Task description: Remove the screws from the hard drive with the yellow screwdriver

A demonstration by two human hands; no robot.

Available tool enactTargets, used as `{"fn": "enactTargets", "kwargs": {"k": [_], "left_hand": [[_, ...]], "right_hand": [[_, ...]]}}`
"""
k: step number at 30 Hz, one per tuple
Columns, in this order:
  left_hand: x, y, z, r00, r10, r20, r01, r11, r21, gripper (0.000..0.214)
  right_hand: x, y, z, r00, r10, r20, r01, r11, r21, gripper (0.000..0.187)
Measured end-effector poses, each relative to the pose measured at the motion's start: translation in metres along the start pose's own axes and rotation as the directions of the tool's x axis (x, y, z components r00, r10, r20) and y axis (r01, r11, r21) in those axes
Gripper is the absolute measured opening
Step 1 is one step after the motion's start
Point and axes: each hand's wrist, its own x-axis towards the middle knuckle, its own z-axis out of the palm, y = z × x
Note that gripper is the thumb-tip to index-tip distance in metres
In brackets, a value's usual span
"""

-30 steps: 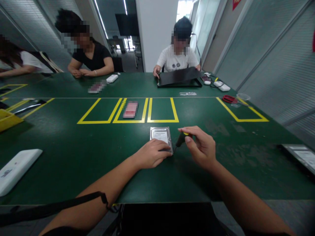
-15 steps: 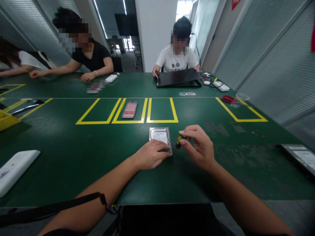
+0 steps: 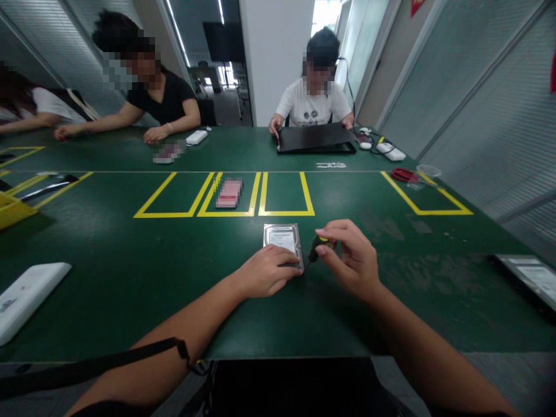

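Note:
A silver hard drive (image 3: pixel 281 231) with a white label lies on the green table in front of me. My left hand (image 3: pixel 270 271) holds it down, its fingers curled over the near part and covering that end. Between the thumb and fingers of my right hand (image 3: pixel 351 255) is a short screwdriver (image 3: pixel 313 249) with a dark green and yellow handle. It slants down to the left, and its tip meets the drive's near right corner. What exactly the tip touches is too small to make out.
A pixelated pink phone-like item (image 3: pixel 229 193) lies inside yellow tape beyond the drive. To the left is a white device (image 3: pixel 32 295); at the right edge, another drive-like unit (image 3: pixel 532 278). Across the table, a person holds a black panel (image 3: pixel 316 138). Red-handled pliers (image 3: pixel 403 175) lie far right.
The screwdriver handle has turned in my right fingers: its yellow stripe now shows less and dark green faces me. My left hand and the hard drive stay in place.

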Motion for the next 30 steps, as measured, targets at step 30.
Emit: {"fn": "enactTargets", "kwargs": {"k": [30], "left_hand": [[0.0004,-0.0003,0.0016,1.0,-0.01,0.0,0.01,1.0,-0.006,0.031]], "right_hand": [[0.0007,-0.0045,-0.0012,1.0,-0.023,-0.012,0.024,0.999,0.039,0.031]]}}
